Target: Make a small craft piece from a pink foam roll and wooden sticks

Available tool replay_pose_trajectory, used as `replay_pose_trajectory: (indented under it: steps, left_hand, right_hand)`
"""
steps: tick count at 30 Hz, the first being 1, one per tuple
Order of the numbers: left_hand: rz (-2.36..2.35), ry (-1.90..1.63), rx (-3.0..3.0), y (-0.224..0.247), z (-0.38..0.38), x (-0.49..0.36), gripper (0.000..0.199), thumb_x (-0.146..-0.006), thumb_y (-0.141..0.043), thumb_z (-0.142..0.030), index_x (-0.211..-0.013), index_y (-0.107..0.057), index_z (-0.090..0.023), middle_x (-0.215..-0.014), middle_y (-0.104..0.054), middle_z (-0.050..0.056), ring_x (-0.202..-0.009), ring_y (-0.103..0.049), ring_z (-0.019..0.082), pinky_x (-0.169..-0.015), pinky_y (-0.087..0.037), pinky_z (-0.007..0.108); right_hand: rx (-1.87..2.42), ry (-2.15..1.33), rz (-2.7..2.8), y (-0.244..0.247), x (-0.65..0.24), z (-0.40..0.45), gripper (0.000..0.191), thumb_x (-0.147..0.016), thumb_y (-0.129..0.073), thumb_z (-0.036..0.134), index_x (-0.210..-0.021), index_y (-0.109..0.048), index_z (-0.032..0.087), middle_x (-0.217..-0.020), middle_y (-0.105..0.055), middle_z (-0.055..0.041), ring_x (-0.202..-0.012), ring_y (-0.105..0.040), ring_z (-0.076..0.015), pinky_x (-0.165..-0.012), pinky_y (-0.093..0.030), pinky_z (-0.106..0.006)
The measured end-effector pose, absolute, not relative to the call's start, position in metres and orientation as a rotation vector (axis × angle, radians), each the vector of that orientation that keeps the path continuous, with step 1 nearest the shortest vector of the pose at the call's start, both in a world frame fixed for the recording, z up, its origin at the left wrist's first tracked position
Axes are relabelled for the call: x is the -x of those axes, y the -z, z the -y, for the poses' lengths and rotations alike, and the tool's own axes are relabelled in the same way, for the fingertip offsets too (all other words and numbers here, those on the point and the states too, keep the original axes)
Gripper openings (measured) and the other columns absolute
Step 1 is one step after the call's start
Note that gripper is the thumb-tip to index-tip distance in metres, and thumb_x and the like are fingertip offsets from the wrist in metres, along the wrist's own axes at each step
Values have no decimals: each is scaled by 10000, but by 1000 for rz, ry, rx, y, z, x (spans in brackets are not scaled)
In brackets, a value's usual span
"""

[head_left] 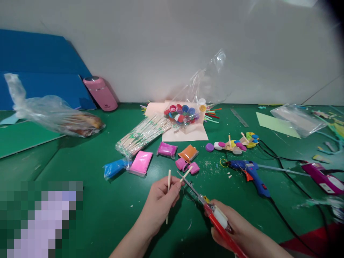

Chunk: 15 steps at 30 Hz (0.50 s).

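The left hand (161, 199) pinches a thin wooden stick (168, 195) between thumb and fingers, about at mid-length, so that it stands nearly upright with bare wood showing above and below the grip. A second, shorter stick piece (186, 173) sits slanted at the tip of the scissors (212, 211), just right of the upright stick; whether the left fingers also steady it cannot be told. The right hand (236, 233) is closed around the red handles of the scissors, whose narrow blades point up and left toward the sticks.

The stick looks like pale, round, unfinished wood, slim and straight. It should be very light and stiff along its length, yet brittle: it likely snaps or splinters rather than bends, and a cut end may fly off. Its smooth surface could roll between the fingers, so a firm pinch close to the blades seems the safest hold.

Taking the upright stick as landmark: beyond it lie pink clay packets (187, 166); farther beyond and left, a wrapped bundle of sticks (142, 134); to its right, a blue glue gun (248, 172) with a black cord. All rest on the green table (88, 161).
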<state>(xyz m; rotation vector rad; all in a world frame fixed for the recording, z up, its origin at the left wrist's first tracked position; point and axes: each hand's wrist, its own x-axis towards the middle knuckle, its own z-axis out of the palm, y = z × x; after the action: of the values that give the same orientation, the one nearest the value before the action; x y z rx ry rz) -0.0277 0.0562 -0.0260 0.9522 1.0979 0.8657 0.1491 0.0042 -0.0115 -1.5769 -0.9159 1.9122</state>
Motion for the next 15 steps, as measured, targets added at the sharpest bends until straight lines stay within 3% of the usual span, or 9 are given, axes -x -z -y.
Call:
replay_pose_trajectory:
  steps: [8, 15]
  left_hand:
    - [-1162, -884, -1037, 23, -55, 27, 234, -769, -506, -341, -665, -533, -133, -457, -335, -70, -440, -246, 61, -423, -159, 206]
    - [-1179, -888, -1122, 22, -54, 29, 232, -757, -519, -329, -648, -556, -128, -486, -350, -53, -461, -270, 73, -435, -191, 215]
  right_hand:
    - [1646, -1858, 818, 12, -150, 1, 424, -493, -739, 413, -803, -536, 208, -602, -415, 69, -545, -437, -65, -564, -446, -167]
    - [1664, -1908, 858, 31, -158, 2, 415, -474, -755, 370, -813, -562, 229, -619, -454, 72, -493, -426, -54, -486, -436, -159]
